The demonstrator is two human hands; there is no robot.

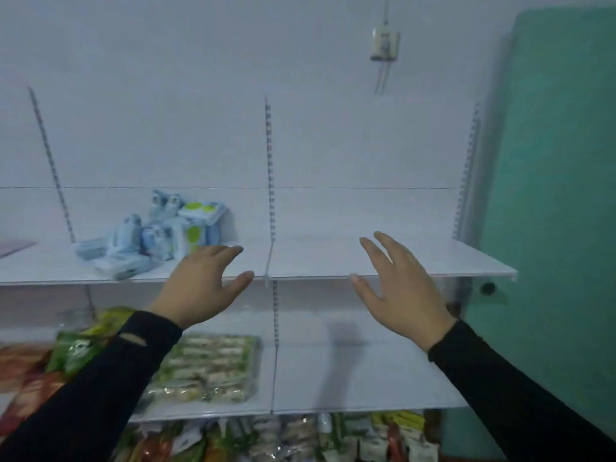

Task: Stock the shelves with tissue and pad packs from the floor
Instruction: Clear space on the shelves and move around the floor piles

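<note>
Head view: our left hand [200, 281] and right hand [396, 288] hover before the top shelf [400, 261], fingers spread, holding nothing; tissue packs [156, 231] sit left.

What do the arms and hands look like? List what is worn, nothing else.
Both arms wear long black sleeves down to the wrist. The left sleeve has a small slit-like tear on the forearm, showing a pale patch. The right sleeve shows no marks. The left hand and right hand are bare: no gloves, rings or watch visible.
</note>
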